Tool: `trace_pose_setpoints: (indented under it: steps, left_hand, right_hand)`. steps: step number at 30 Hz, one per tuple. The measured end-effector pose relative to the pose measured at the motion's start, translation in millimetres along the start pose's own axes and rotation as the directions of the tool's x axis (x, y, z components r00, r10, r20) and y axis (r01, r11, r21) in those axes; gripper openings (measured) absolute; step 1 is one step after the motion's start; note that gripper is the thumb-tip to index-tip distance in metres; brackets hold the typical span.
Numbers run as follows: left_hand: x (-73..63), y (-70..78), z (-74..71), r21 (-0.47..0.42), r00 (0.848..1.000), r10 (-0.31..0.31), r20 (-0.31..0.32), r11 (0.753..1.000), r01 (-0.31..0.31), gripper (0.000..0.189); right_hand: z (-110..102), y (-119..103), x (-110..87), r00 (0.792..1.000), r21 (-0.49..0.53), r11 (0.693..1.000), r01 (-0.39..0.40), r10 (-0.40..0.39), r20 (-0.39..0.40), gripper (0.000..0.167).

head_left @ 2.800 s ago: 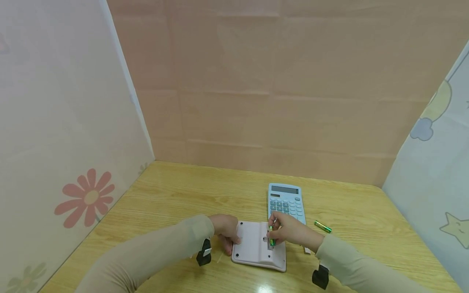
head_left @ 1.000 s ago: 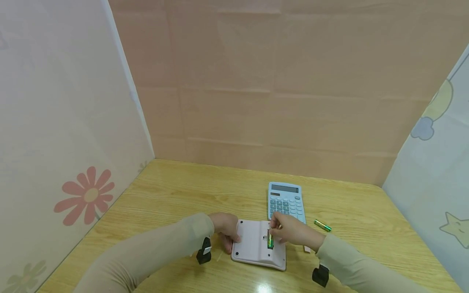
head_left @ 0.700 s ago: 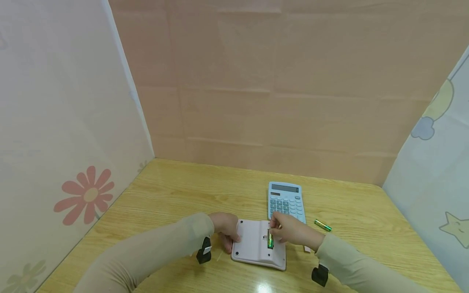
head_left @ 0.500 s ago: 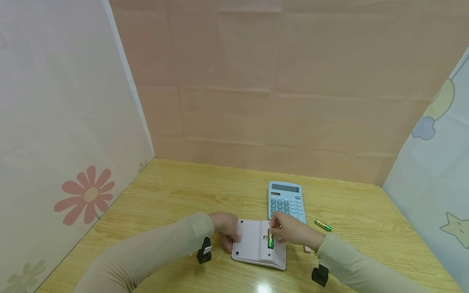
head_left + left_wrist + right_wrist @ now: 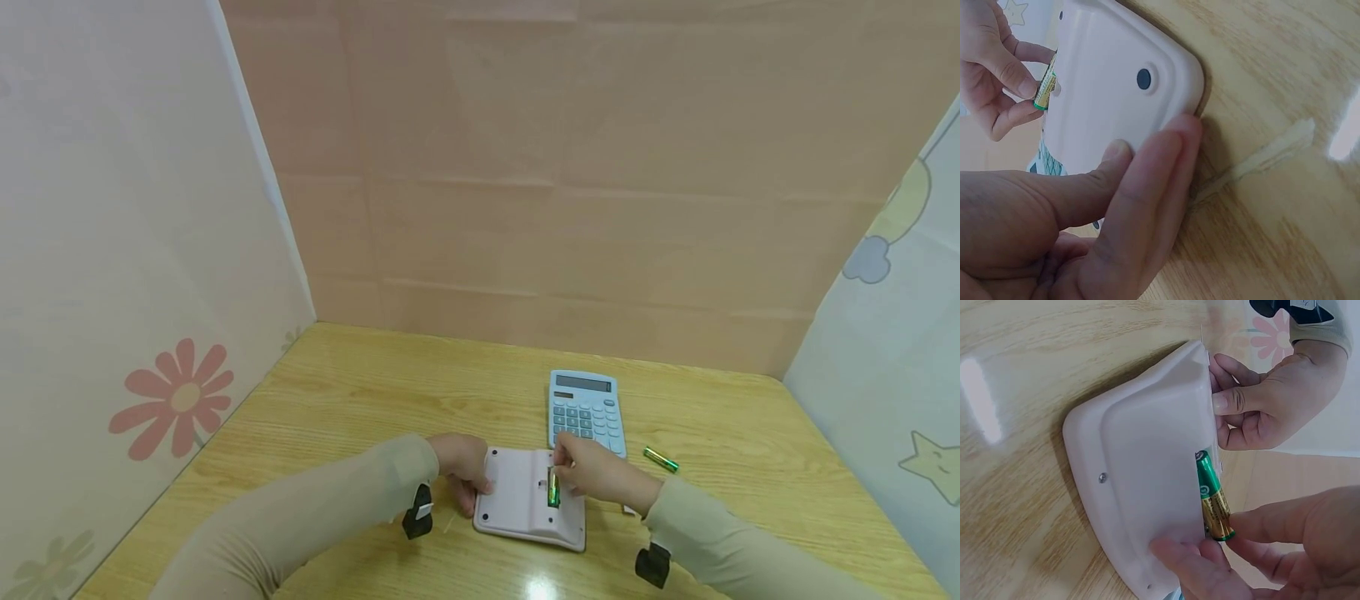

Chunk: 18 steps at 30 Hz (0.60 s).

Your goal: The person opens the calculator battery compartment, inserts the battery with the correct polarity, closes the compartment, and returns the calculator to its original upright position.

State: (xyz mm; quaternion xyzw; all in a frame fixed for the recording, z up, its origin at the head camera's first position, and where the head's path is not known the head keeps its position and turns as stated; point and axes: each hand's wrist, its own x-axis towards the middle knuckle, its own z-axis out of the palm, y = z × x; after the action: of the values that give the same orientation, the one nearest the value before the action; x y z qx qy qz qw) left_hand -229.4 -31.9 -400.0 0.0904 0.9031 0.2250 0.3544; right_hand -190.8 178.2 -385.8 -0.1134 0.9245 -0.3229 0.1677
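A pale pink calculator [image 5: 510,492] lies face down on the table, its battery slot uncovered. My left hand [image 5: 462,465] grips its left edge, thumb [image 5: 1100,181] on the back and fingers along the side. At the slot, my right hand [image 5: 596,469] pinches one end of a green and gold battery [image 5: 1213,497] between thumb and finger. The battery's green end sits down in the slot, while the gold end stands a little proud of it in the right wrist view. Another finger [image 5: 1175,556] of the right hand rests on the calculator's back.
A light blue calculator [image 5: 585,408] lies face up behind the pink one, partly hidden by my right hand. A loose battery [image 5: 661,459] is to its right. A small pale piece [image 5: 628,509] pokes out under my right wrist. Papered walls border the wooden table [image 5: 420,375].
Since the oldest frame, the battery has gone from being held over the slot to lying along it, and my right fingers have shifted to its far end. Over the last second, hardly anything moves.
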Motion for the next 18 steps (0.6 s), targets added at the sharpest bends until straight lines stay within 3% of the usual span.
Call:
trace_pose_setpoints:
  steps: [18]
  left_hand:
    - [1.6, 0.0, -0.2, -0.01, 1.0, 0.003, 0.001, 1.0, -0.003, 0.022]
  right_hand:
    - [-0.4, -2.0, 4.6, 0.999, -0.086, 0.996, -0.006, 0.008, 0.031, 0.016]
